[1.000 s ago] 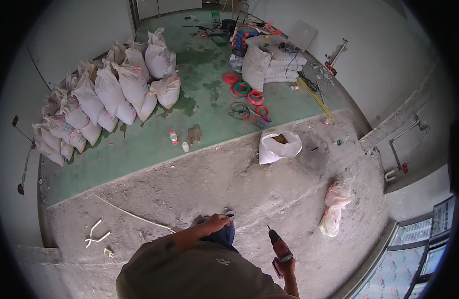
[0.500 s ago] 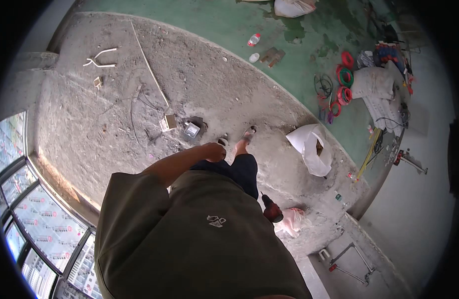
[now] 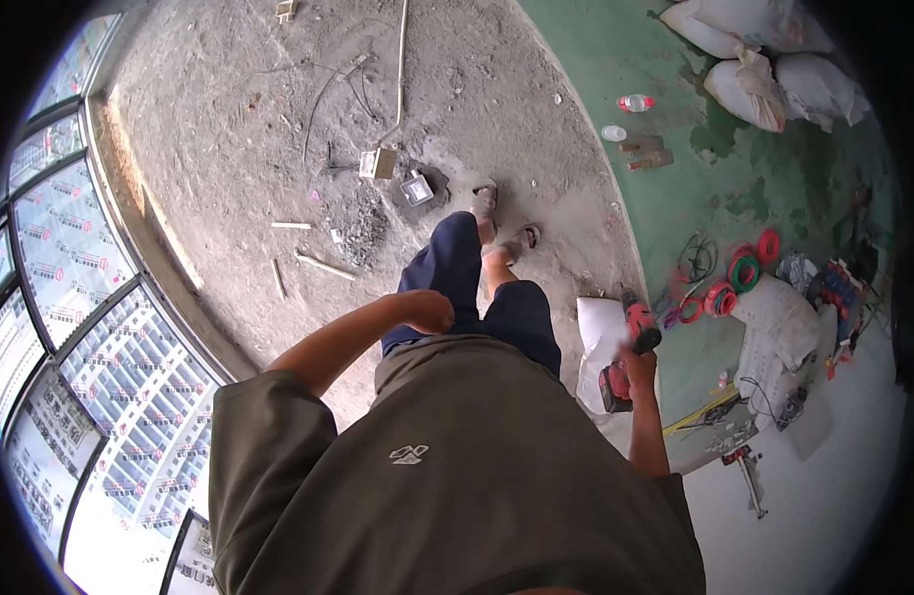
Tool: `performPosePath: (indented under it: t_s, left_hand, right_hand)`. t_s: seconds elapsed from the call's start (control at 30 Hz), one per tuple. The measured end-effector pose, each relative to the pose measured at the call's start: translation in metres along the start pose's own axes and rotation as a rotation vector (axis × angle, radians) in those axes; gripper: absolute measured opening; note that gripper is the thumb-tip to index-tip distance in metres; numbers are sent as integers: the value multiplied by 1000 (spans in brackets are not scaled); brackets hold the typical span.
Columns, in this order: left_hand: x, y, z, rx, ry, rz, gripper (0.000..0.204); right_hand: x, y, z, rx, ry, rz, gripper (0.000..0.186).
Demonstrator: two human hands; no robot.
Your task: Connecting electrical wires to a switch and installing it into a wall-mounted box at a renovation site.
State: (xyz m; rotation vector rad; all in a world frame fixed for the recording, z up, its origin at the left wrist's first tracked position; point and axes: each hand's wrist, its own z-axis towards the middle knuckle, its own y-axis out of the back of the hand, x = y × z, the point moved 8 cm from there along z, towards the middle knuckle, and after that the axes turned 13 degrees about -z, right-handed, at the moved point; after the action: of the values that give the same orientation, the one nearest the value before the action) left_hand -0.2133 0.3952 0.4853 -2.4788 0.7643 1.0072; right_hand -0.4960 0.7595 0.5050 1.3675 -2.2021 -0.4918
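My right hand (image 3: 639, 369) grips a red and black cordless drill (image 3: 639, 322) by its handle, out to the right of my body. The drill's chuck points away from me, and its red battery (image 3: 615, 385) is at the lower end. In front of my left thigh is my left hand (image 3: 432, 312), its fingers curled closed; whatever they may hold is hidden. On the rough floor ahead of my feet, a grey square box (image 3: 416, 188) sits in a dug hollow. Next to it stands a pale open box (image 3: 378, 164) with a long white conduit (image 3: 402, 74) leading away.
Broken rubble (image 3: 362, 233) and short white pipe pieces (image 3: 325, 265) lie on the left. A white sack (image 3: 598, 332) stands beside the drill. On the green floor are wire coils (image 3: 742, 273), a bottle (image 3: 636, 103) and filled sacks (image 3: 749, 89). Windows (image 3: 75, 233) line the left.
My view has turned, so the floor things sit elsewhere in the picture. The drill has come up and out to the right, and my right hand now shows. My left hand stays closed.
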Motion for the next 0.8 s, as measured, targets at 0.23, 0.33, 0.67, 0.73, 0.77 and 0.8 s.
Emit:
performPosePath:
  t_s: [0.23, 0.33, 0.67, 0.73, 0.77, 0.8]
  left_hand:
    - [8, 34, -1, -254, -100, -417, 28]
    - [1, 38, -2, -268, -76, -527, 26]
    - [-37, 56, 35, -492, -194, -1413, 25]
    - [-30, 70, 51, -516, -177, -1534, 23]
    - [-18, 89, 51, -638, -164, -1646, 22]
    - [-5, 99, 54, -771, -136, -1764, 21]
  right_hand:
    - [270, -32, 57, 72, 376, -346, 14]
    - [389, -70, 70, 230, 612, -304, 14]
    - [588, -332, 255, 578, 717, -656, 47]
    - [610, -378, 284, 610, 684, -710, 52]
    - [615, -404, 316, 646, 714, -732, 53]
    - [618, -428, 327, 700, 744, -755, 54]
